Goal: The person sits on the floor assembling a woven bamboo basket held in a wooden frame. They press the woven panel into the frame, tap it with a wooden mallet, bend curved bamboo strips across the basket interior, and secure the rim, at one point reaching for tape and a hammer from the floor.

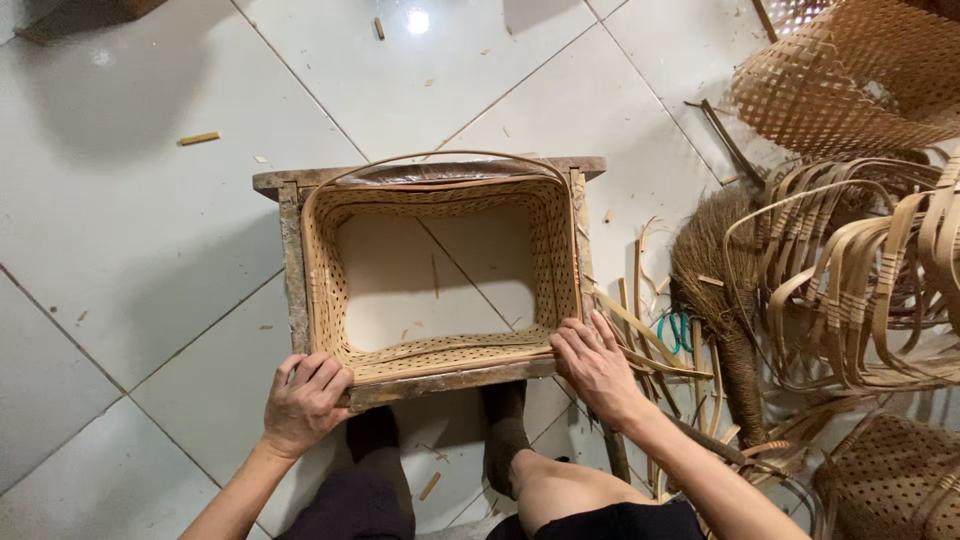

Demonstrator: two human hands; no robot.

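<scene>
A rectangular wooden frame (292,270) stands on the white tiled floor, with a woven bamboo strip wall (440,200) fitted inside it; the floor shows through its open middle. My left hand (303,398) grips the frame's near left corner, fingers curled over the edge. My right hand (593,362) lies flat on the near right corner, fingers pressing the woven rim. A thin bent bamboo strip (440,155) arches over the far edge.
At the right lie loose bamboo strips (850,270), a grass broom (720,290), green-handled scissors (677,330) and woven basket pieces (850,80). Another woven piece (890,475) is at the lower right. My sock-clad feet (505,435) rest below the frame. Splinters dot the tiles.
</scene>
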